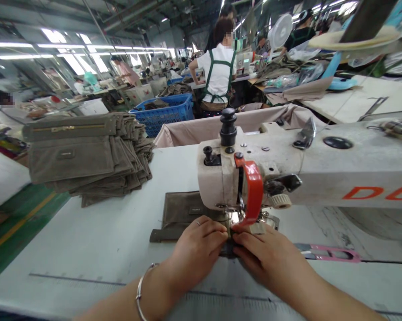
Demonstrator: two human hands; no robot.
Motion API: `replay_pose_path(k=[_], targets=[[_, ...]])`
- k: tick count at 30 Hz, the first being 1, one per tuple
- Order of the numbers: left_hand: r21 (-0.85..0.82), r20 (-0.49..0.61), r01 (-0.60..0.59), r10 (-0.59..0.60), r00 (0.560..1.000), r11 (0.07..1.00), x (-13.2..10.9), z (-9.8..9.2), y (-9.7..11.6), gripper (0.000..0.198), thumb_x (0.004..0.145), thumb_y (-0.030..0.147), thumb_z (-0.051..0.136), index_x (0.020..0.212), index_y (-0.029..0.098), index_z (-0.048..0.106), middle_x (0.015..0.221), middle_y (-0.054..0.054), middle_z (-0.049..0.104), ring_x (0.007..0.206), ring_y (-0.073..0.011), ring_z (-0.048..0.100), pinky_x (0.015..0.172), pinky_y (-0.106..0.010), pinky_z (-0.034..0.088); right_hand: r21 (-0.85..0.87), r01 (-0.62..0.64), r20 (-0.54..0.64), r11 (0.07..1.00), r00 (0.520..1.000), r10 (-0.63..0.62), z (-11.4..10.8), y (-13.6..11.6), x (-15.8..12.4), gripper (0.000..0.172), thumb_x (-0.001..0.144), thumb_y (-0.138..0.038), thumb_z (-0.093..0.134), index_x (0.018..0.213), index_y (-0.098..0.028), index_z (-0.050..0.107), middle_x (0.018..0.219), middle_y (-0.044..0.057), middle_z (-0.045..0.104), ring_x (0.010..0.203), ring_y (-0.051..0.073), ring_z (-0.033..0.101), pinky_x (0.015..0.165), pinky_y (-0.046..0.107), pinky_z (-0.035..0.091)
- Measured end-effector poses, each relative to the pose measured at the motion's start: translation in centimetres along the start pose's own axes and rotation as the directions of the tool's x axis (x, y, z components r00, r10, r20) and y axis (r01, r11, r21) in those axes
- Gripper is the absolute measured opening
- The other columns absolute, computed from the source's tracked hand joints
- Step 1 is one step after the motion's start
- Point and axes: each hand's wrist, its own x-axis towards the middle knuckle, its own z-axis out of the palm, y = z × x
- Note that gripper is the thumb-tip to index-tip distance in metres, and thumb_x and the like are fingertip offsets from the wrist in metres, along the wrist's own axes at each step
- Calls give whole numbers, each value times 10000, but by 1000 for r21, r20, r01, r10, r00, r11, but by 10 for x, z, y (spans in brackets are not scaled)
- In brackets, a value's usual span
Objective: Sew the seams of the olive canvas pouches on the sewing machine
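An olive-brown fabric panel [179,210] with a small label lies flat on the sewing table, partly under the head of a white sewing machine [217,178]. My left hand [201,243], with a ring and a bracelet at the wrist, pinches the panel's edge just in front of the needle area. Close beside it, my right hand [259,245] has its fingers closed on the same fabric at the presser foot. An orange guard [254,191] hangs in front of the needle, and the fingers hide much of the fabric there.
A stack of olive-brown fabric panels [87,156] with zippers sits at the table's left. Pink-handled thread snips [334,253] lie right of my right hand. Behind are a blue crate [167,117], beige cloth [187,133] and a person in a white shirt [219,71].
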Motion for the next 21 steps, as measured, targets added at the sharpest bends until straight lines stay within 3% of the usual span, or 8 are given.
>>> replay_pose_path(k=[8,21], targets=[[1,9,-11,11,1000,1000,14,-1,-9,102,917,151,564,939,175,661,958,-30,715,867,-161,651,837,-303,532,-31,-15,-25,999,1000,14,4,6,3,166,913,-129,489,908,-189,643,956,91,672,813,240,596,678,353,515],[26,34,120,-121,992,992,27,6,-21,120,880,144,582,894,204,684,890,-16,711,900,-192,646,874,-330,511,-177,-10,-93,984,996,-6,7,15,12,177,849,-79,542,914,-141,695,866,112,689,785,263,610,689,378,547]])
